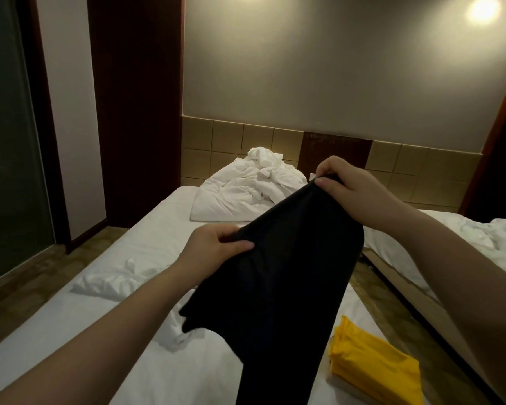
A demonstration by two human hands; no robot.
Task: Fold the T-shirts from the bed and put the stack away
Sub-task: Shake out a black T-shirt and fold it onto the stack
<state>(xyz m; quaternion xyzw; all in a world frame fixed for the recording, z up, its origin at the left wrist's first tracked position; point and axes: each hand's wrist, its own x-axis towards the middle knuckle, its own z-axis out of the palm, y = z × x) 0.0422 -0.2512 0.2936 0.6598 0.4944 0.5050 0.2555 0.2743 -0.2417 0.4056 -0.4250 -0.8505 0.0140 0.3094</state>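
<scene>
A black T-shirt [278, 282] hangs in the air over the bed [114, 331], held up between both hands. My left hand [214, 249] pinches its upper edge on the left side, thumb on top of the cloth. My right hand [351, 185] pinches the top edge higher up and further away. The shirt's lower part drops out of view at the bottom. A yellow T-shirt [371, 366] lies folded on the bed's right side, near the edge.
A crumpled white duvet and pillow [246, 194] sit at the head of the bed. Bunched white cloth [108, 282] lies on the sheet at left. A second bed [479, 238] stands to the right across a narrow floor gap. A dark wooden panel rises at left.
</scene>
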